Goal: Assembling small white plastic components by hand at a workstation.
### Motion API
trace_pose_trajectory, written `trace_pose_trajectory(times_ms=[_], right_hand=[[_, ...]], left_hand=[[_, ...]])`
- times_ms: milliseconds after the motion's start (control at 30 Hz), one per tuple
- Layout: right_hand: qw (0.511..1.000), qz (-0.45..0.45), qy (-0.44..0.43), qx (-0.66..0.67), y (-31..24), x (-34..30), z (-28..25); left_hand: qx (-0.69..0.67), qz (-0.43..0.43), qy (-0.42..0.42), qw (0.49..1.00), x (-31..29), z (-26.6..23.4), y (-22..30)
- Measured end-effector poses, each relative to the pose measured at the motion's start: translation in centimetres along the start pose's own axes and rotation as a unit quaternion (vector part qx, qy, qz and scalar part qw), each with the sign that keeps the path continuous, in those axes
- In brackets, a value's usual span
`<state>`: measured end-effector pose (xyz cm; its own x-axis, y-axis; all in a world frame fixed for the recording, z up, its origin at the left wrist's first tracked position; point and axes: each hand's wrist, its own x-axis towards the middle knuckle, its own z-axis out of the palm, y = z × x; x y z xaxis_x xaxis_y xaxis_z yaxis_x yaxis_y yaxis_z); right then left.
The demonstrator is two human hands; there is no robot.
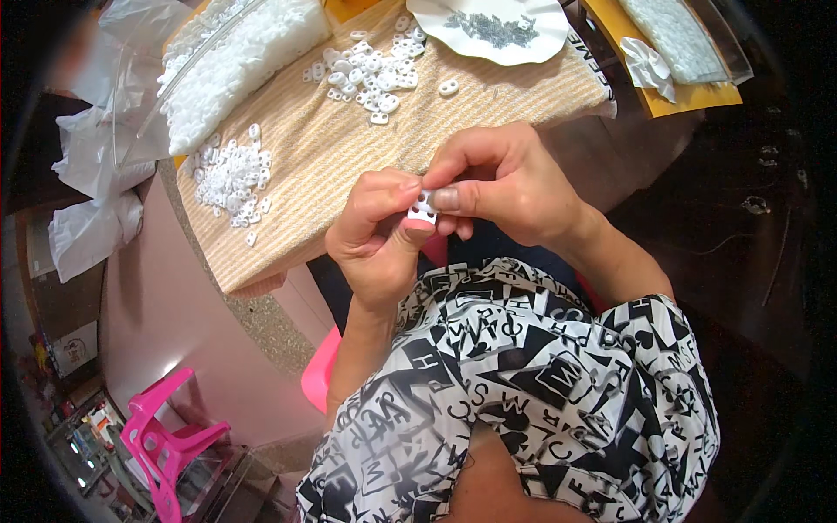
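Fingers (453, 199) of both hands meet at the centre of the frame, pinching one small white plastic piece (422, 209) between them. The left hand (379, 231) grips it from the left with thumb and curled fingertips; the right hand (501, 187) presses on it from the right with the thumb flat against its side and the forefinger arched over the top. The piece sits in the air above the person's lap, just off the near edge of the counter (349, 148), which is covered with a beige woven cloth.

On that cloth, toward the upper left of the frame, lies a loose heap of similar white pieces (231, 179), and a second scatter (370, 74) lies at upper centre. A clear bag of white parts (235, 61) rests along the upper left. A white scalloped plate (493, 30) holding small grey metal bits is at the top centre. A pink plastic stool (166, 444) stands at the lower left.
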<state>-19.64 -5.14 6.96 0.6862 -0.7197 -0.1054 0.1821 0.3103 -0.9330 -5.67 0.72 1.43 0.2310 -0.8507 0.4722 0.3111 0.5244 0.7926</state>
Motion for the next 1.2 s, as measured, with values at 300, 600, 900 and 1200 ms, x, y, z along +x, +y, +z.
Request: trace_pose_trajectory(times_ms=[300, 600, 900, 1200], right_hand=[[0.999, -0.007, 0.041, -0.010, -0.4, 0.2, 0.1], [0.989, -0.053, 0.081, -0.116, 0.4, 0.2, 0.7], [0.983, -0.072, 0.121, -0.114, 0.8, 0.6, 0.1], [0.995, -0.016, 0.102, 0.012, 1.1, 0.8, -0.3]], left_hand=[[0.019, -0.039, -0.007, 0.999, 0.2, -0.5, 0.4], [-0.027, -0.178, 0.087, 0.980, 0.4, 0.0, 1.2], [-0.106, -0.218, 0.112, 0.964, 0.4, -0.1, 1.2], [-0.088, -0.204, 0.106, 0.969, 0.5, 0.0, 0.8]])
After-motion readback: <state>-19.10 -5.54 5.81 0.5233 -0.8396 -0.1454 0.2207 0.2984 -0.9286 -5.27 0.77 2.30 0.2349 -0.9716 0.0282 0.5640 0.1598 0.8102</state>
